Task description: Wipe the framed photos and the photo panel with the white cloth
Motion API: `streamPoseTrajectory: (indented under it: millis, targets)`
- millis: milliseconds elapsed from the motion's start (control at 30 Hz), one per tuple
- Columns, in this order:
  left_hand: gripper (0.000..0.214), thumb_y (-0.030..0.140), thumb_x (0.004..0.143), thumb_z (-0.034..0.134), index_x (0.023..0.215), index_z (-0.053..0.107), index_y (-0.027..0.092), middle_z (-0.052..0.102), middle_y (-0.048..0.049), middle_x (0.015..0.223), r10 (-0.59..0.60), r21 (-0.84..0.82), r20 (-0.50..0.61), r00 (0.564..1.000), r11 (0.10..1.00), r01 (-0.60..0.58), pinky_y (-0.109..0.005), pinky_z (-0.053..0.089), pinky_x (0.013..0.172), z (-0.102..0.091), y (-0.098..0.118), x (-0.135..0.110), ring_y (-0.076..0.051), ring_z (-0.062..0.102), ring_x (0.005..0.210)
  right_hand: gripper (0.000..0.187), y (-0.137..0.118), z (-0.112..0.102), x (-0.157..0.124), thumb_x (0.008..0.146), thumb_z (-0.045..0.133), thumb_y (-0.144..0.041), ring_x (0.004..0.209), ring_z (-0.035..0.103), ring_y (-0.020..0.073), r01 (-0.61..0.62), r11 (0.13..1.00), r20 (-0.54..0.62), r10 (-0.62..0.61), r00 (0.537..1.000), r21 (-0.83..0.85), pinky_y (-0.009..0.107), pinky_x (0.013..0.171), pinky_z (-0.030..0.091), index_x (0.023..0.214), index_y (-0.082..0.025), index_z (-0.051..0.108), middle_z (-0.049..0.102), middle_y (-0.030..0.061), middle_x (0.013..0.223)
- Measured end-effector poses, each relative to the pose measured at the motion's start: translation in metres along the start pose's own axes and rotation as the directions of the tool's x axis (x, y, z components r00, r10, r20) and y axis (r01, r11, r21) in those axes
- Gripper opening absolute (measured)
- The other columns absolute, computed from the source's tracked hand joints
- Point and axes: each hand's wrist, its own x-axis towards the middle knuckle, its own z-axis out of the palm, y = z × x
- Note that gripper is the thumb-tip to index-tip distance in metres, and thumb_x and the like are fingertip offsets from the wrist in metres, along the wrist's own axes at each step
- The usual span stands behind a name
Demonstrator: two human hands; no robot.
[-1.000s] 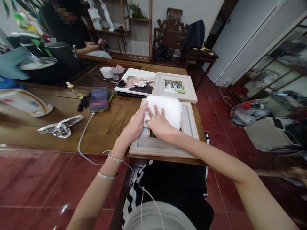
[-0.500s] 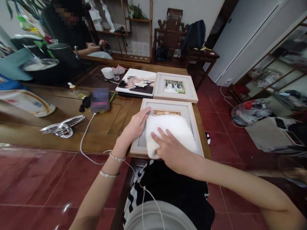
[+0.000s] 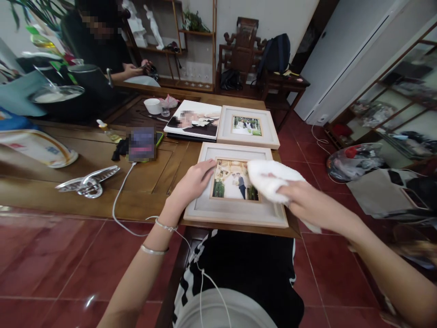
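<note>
A light wooden picture frame (image 3: 235, 219) with a wedding photo (image 3: 235, 180) under its front lies flat near the table's edge. My left hand (image 3: 195, 182) rests on the frame's left side, its fingers stretched out over the border. Over the frame's right side, my right hand (image 3: 303, 200) grips a folded white fluffy cloth (image 3: 273, 175). Part of the cloth covers the photo's right edge, and a corner of it hangs past the frame. My right fingertips are partly hidden by the cloth.
A second photo frame (image 3: 223, 130) and a photo album (image 3: 208, 114) lie behind. Left are a phone (image 3: 141, 143) on a white cable, a chrome clip (image 3: 88, 181), a dropper bottle (image 3: 108, 132) and a white cup (image 3: 152, 106). Another person (image 3: 99, 50) sits across the table.
My right hand has moved right with the cloth, from flat on the frame to its right side, and the photo now shows. My left hand stays on the frame.
</note>
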Motion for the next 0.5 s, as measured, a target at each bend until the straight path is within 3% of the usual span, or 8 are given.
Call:
streamPoseTrajectory:
  millis: [100,167,233,300,367,433,500]
  targets:
    - [0.035,0.025,0.094,0.044,0.125,0.059,0.015,0.061,-0.0133,0.130,0.004,0.001,0.010,1.000,1.000,-0.004,-0.043,0.042,0.106,0.000,0.001,-0.001,-0.026,0.054,0.125,0.034,0.018,-0.006,0.025,0.075,0.043,-0.001,0.106,0.062,0.0324,-0.229,0.972,-0.249,0.207,0.946,-0.059,0.044,0.089,0.052,0.094,-0.014,0.069,0.068,0.0155,0.109]
    - [0.036,0.025,0.094,0.046,0.125,0.059,0.015,0.060,-0.0135,0.131,0.004,-0.007,0.006,1.000,1.000,-0.004,-0.042,0.043,0.106,0.000,0.000,-0.001,-0.026,0.055,0.123,0.035,0.024,-0.006,0.048,0.078,0.040,0.000,0.124,0.049,0.0362,-0.273,0.956,-0.416,0.207,0.885,-0.105,0.048,0.101,0.044,0.098,-0.009,0.068,0.058,0.0187,0.128]
    - [0.036,0.024,0.093,0.047,0.125,0.059,0.015,0.062,-0.0125,0.129,0.001,-0.033,-0.007,1.000,0.999,-0.001,-0.041,0.044,0.104,0.000,0.000,-0.002,-0.025,0.058,0.120,0.038,0.023,-0.001,0.074,0.078,0.039,0.002,0.139,0.029,0.0361,-0.216,0.964,-0.491,0.113,0.864,-0.158,0.049,0.113,0.029,0.100,-0.007,0.068,0.042,0.0164,0.146]
    - [0.034,0.024,0.092,0.049,0.122,0.062,0.016,0.064,-0.0110,0.126,-0.004,-0.065,-0.028,1.000,0.998,0.002,-0.039,0.046,0.102,-0.001,0.000,-0.002,-0.024,0.061,0.117,0.039,0.015,0.005,0.100,0.076,0.042,0.004,0.143,0.020,0.0340,-0.079,0.976,-0.433,-0.017,0.901,-0.201,0.049,0.116,0.022,0.102,-0.006,0.069,0.033,0.0140,0.152]
    - [0.031,0.023,0.091,0.050,0.118,0.065,0.017,0.068,-0.0094,0.121,-0.011,-0.080,-0.036,0.999,0.997,0.008,-0.039,0.048,0.098,-0.002,0.001,-0.002,-0.024,0.064,0.111,0.039,0.003,0.013,0.125,0.074,0.047,0.003,0.143,0.022,0.0271,0.123,0.967,-0.298,-0.187,0.936,-0.223,0.045,0.117,0.020,0.103,-0.012,0.069,0.039,0.0081,0.150]
    - [0.027,0.023,0.091,0.051,0.110,0.069,0.018,0.073,-0.0078,0.109,-0.017,-0.066,-0.014,1.000,0.998,0.016,-0.037,0.052,0.090,-0.004,0.002,-0.002,-0.024,0.068,0.099,0.039,-0.008,0.022,0.144,0.074,0.049,0.002,0.142,0.026,0.0223,0.318,0.926,-0.151,-0.350,0.924,-0.202,0.041,0.117,0.020,0.104,-0.014,0.069,0.045,0.0062,0.147]
    - [0.024,0.022,0.090,0.052,0.103,0.071,0.019,0.075,-0.0067,0.098,-0.024,-0.041,0.009,1.000,0.999,0.024,-0.034,0.054,0.081,-0.006,0.002,-0.001,-0.023,0.070,0.089,0.038,-0.017,0.030,0.156,0.076,0.048,0.001,0.141,0.028,0.0226,0.408,0.899,-0.077,-0.423,0.903,-0.158,0.041,0.116,0.023,0.106,-0.011,0.068,0.047,0.0114,0.145]
